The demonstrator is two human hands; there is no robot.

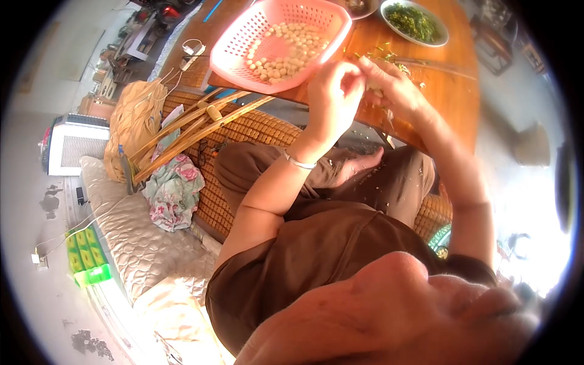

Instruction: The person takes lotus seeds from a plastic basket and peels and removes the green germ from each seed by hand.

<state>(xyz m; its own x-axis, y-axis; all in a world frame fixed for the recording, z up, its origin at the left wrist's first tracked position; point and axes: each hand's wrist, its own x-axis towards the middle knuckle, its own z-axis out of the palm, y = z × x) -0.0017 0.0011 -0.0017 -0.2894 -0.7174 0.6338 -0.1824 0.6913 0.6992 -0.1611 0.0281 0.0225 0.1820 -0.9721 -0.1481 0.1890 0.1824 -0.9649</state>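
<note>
My left hand (333,91), with a pale bracelet at its wrist, is raised over the table's near edge, thumb and forefinger pinched together. What its fingertips grip, if anything, is too small to make out. Close against it is my right hand (398,91), its fingers curled round something pale that is mostly hidden. Just left of the hands stands a pink plastic basket (228,58), holding many pale, round, peeled-looking seeds or beans (286,55). Green and pale scraps (389,56) lie on the wooden table (453,85) behind my right hand.
A white bowl of chopped-looking greens (413,23) stands at the table's far right, beside another partly cut-off bowl (359,7). Wooden sticks (201,125), a floral cloth (174,191) and a brown bag (137,115) lie left on the woven seat (222,204).
</note>
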